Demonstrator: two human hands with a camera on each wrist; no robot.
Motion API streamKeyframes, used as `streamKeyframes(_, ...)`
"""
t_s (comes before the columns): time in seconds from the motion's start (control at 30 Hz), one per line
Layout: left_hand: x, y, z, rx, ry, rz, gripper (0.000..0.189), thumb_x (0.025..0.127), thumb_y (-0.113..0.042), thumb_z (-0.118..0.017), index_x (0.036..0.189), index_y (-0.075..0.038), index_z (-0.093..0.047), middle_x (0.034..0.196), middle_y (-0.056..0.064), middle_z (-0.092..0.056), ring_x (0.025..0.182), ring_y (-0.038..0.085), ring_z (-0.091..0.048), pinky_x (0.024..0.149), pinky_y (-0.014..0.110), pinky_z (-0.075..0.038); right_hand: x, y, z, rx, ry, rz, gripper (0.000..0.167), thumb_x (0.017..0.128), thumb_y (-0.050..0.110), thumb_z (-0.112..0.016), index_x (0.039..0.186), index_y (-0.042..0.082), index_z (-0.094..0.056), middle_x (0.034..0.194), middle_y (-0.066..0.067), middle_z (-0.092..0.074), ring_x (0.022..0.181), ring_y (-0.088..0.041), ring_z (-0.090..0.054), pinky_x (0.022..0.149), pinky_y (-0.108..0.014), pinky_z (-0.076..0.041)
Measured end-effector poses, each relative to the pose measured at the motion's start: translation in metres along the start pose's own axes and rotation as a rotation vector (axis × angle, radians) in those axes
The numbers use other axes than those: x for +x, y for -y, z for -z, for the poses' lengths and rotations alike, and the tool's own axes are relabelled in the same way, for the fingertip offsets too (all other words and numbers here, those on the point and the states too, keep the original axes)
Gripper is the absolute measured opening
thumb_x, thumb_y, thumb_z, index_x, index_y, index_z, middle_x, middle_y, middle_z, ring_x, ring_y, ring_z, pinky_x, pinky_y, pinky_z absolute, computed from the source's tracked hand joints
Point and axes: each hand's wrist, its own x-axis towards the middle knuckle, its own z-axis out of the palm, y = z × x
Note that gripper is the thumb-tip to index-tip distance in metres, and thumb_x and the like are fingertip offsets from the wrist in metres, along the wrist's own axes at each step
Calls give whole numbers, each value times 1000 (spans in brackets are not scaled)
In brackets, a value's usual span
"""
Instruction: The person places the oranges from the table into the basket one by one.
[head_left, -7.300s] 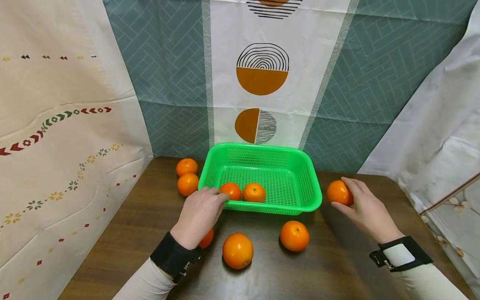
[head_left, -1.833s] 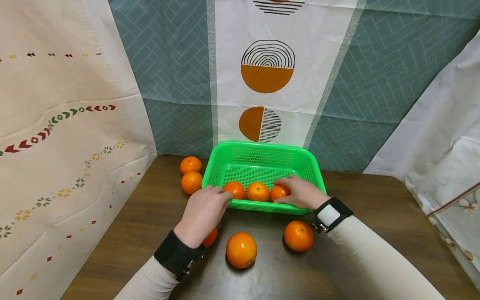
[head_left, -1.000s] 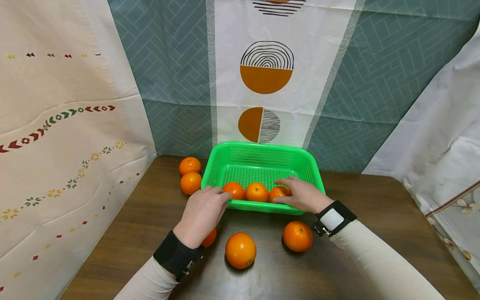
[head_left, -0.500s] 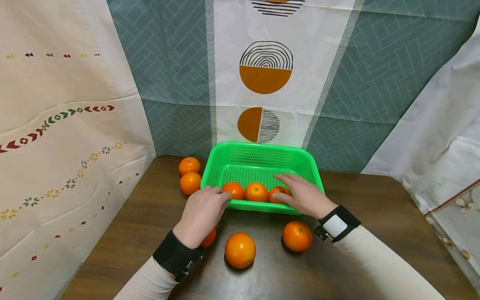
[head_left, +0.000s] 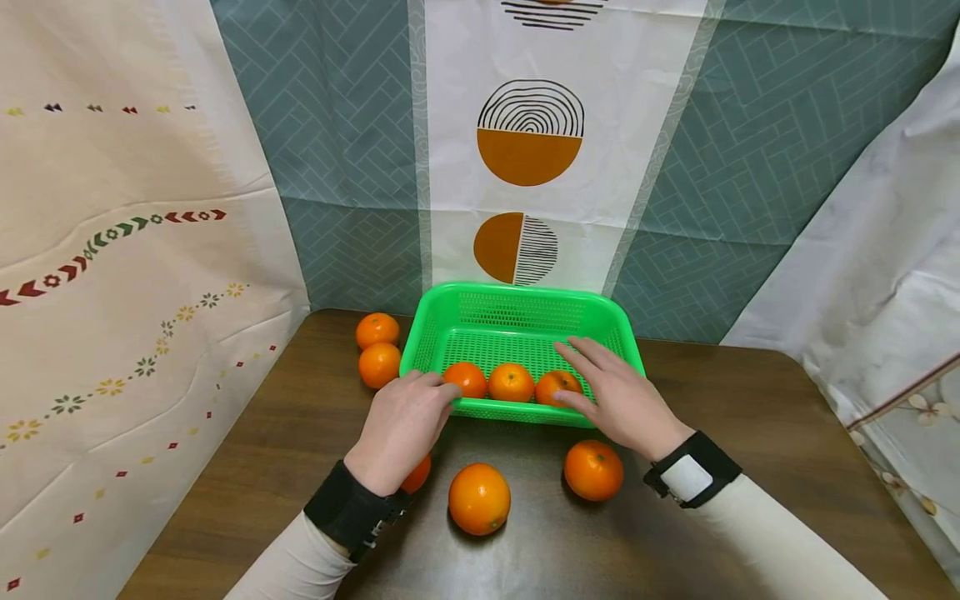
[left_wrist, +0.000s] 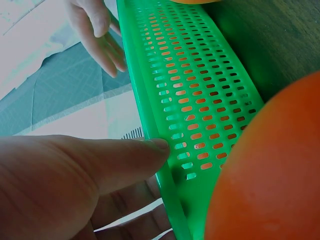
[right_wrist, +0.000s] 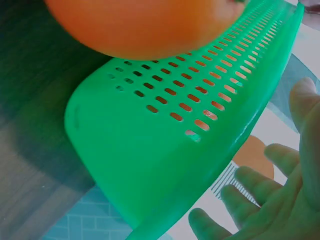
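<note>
A green plastic basket (head_left: 480,346) stands at the back of the table with three oranges in a row along its front wall. My left hand (head_left: 401,429) grips the front left of its rim; in the left wrist view the thumb (left_wrist: 135,157) presses outside while the fingers pass behind the wall. Spread and holding nothing, my right hand (head_left: 633,408) is over the basket's front right corner, its fingertips just right of the rightmost orange (head_left: 557,386). Beside that orange lie a middle orange (head_left: 512,382) and a left orange (head_left: 466,379), which the left fingertips overlap in the head view.
Before the basket, a large orange (head_left: 479,498) and another orange (head_left: 593,470) lie on the brown table (head_left: 757,450). One more orange (head_left: 417,474) is partly hidden under the left wrist. Left of the basket sit two oranges (head_left: 378,365). Patterned cloth (head_left: 360,167) hangs behind.
My right hand brought an orange from the table's right side into the basket, let it go, spread its fingers and drew back slightly. The left hand stayed on the rim.
</note>
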Motion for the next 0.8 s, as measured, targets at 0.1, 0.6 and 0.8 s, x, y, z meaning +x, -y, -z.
streamKeyframes(0.1,0,0,1,3,7,1,19,88,-7,-94,94,-18,-80,83,-2,-68,75,23,-64,62,32,-52,-6,0,0,-30,-36,31,80,105,48,-75,168,9,-46,171,-20,-43,159,-45,-38,127,-60,-34)
streamKeyframes(0.6,1,-1,2,14,15,2,20,87,-6,-94,92,-18,-79,82,-2,-66,75,23,-63,62,32,-51,-29,1,1,-94,-110,82,86,101,45,-80,170,10,-43,174,-19,-38,160,-44,-37,126,-64,-33)
streamKeyframes(0.8,0,-1,2,19,18,4,21,87,-6,-94,91,-18,-77,81,-3,-66,76,23,-64,61,32,-51,-34,3,2,-102,-115,87,86,100,46,-81,169,10,-44,174,-19,-38,159,-44,-38,125,-65,-33)
